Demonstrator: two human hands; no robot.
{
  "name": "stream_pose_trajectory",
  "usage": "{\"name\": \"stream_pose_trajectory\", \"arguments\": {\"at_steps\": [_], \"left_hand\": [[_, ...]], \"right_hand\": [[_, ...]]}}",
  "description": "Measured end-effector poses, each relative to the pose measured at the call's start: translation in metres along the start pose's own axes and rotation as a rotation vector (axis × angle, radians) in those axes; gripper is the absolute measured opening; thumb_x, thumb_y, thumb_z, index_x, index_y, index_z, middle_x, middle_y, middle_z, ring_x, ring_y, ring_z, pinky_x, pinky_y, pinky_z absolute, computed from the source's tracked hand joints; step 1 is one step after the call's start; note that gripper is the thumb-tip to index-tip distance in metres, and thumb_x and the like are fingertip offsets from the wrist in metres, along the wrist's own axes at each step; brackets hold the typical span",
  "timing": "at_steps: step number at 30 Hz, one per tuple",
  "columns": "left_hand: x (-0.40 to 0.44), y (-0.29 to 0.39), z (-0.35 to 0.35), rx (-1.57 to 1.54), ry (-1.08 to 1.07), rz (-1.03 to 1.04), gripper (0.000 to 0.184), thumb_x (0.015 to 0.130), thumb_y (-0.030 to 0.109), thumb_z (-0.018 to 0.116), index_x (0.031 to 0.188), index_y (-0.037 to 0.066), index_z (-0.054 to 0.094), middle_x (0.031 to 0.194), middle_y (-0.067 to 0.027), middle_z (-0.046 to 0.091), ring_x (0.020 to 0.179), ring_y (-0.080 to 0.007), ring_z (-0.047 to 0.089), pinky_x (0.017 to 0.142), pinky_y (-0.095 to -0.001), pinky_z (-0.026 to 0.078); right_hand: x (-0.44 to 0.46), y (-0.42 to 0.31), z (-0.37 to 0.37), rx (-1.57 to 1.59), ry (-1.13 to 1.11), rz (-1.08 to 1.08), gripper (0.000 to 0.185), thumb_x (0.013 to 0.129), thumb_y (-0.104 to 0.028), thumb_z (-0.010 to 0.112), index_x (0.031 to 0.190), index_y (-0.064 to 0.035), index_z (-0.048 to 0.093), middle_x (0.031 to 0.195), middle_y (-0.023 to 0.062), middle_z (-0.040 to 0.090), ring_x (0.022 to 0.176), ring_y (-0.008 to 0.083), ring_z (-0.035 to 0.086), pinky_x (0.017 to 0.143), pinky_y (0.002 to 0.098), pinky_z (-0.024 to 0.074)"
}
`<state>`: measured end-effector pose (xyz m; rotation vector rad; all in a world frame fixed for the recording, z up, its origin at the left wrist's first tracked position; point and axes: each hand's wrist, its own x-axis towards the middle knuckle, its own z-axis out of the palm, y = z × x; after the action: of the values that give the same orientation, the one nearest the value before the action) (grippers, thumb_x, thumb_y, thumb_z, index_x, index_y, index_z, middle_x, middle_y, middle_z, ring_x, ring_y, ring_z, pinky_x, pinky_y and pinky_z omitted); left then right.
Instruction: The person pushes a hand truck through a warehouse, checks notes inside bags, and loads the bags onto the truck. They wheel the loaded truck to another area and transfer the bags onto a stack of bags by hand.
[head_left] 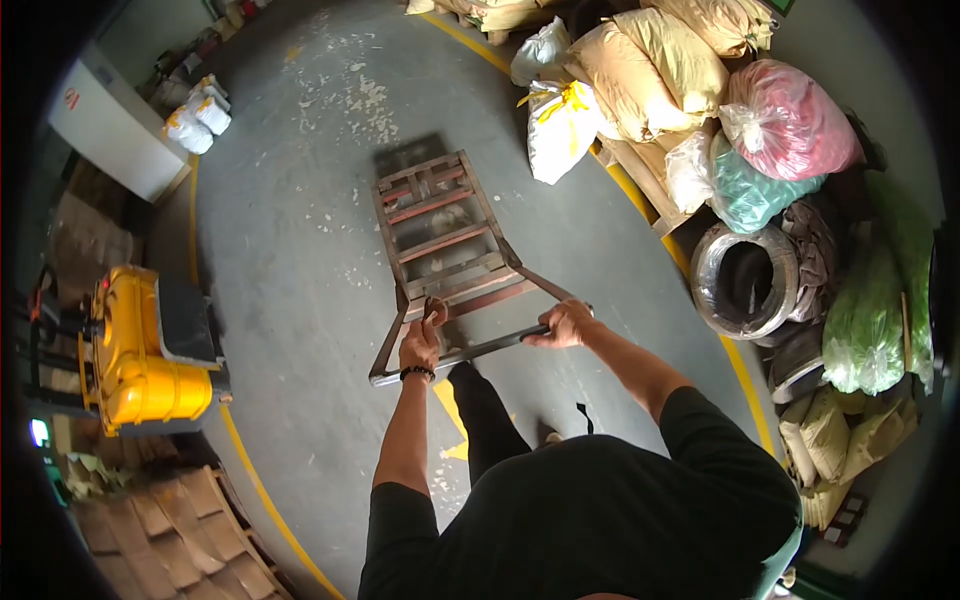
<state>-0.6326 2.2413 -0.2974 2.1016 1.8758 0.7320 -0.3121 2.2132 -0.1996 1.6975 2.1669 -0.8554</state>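
A flat hand cart (446, 238) with a worn slatted frame stands on the floor in front of me, its push handle (482, 347) toward my body. My right hand (562, 325) is closed around the right part of the handle bar. My left hand (420, 345), with a dark bead bracelet (418, 373) at its wrist, is raised over the left part of the bar. Its fingers are curled together near the cart's rear end. Something small and brownish shows at the fingertips, too unclear to name.
To the right, stuffed sacks (640, 75) lie on a wooden pallet (640, 180), near wrapped tires (745, 280) and green bags (868, 325). On the left are a yellow machine (150, 350) and stacked cartons (170, 535). Yellow lines (265, 490) edge the grey floor.
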Motion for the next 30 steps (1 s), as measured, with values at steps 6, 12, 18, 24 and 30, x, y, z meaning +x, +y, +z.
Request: {"name": "stream_pose_trajectory", "arguments": {"at_steps": [6, 12, 18, 24, 30], "left_hand": [[0.169, -0.030, 0.002, -0.182, -0.107, -0.048, 0.033, 0.094, 0.036, 0.045, 0.086, 0.007, 0.059, 0.072, -0.0203, 0.063, 0.072, -0.0401, 0.061, 0.061, -0.0473, 0.048], [0.311, -0.090, 0.034, -0.127, -0.045, -0.055, 0.043, 0.094, 0.040, 0.044, 0.082, 0.000, 0.057, 0.077, -0.0234, 0.062, 0.074, -0.0450, 0.058, 0.062, -0.0501, 0.046], [0.445, -0.103, 0.048, -0.192, -0.100, -0.096, 0.048, 0.094, 0.042, 0.044, 0.078, -0.002, 0.058, 0.076, -0.0260, 0.061, 0.074, -0.0467, 0.058, 0.062, -0.0505, 0.045], [0.560, -0.117, 0.073, -0.074, -0.210, -0.150, 0.043, 0.094, 0.038, 0.046, 0.094, -0.001, 0.062, 0.091, -0.0245, 0.064, 0.088, -0.0422, 0.060, 0.071, -0.0455, 0.048], [0.668, -0.133, 0.111, -0.121, -0.149, -0.243, 0.048, 0.094, 0.043, 0.045, 0.083, -0.003, 0.056, 0.081, -0.0261, 0.061, 0.078, -0.0455, 0.058, 0.067, -0.0486, 0.046]], "right_hand": [[0.132, 0.011, -0.078, 0.068, 0.104, -0.027, 0.061, 0.072, -0.073, 0.053, 0.068, -0.0133, 0.064, 0.064, 0.0067, 0.062, 0.068, 0.0270, 0.061, 0.064, 0.0389, 0.0465], [0.247, 0.020, -0.149, 0.081, 0.135, -0.023, 0.064, 0.072, -0.075, 0.050, 0.071, -0.0119, 0.065, 0.065, 0.0089, 0.062, 0.070, 0.0292, 0.061, 0.065, 0.0386, 0.0464], [0.347, 0.036, -0.218, 0.105, 0.196, -0.028, 0.062, 0.073, -0.074, 0.049, 0.074, -0.0146, 0.068, 0.063, 0.0086, 0.062, 0.069, 0.0304, 0.061, 0.061, 0.0387, 0.0469], [0.446, 0.072, -0.282, 0.191, 0.239, -0.052, 0.061, 0.070, -0.072, 0.055, 0.068, -0.0120, 0.067, 0.060, 0.0111, 0.059, 0.064, 0.0327, 0.060, 0.057, 0.0391, 0.0468], [0.532, 0.114, -0.356, 0.175, 0.221, -0.098, 0.067, 0.069, -0.075, 0.052, 0.072, -0.0105, 0.069, 0.067, 0.0129, 0.063, 0.070, 0.0327, 0.062, 0.063, 0.0409, 0.0484]]}}
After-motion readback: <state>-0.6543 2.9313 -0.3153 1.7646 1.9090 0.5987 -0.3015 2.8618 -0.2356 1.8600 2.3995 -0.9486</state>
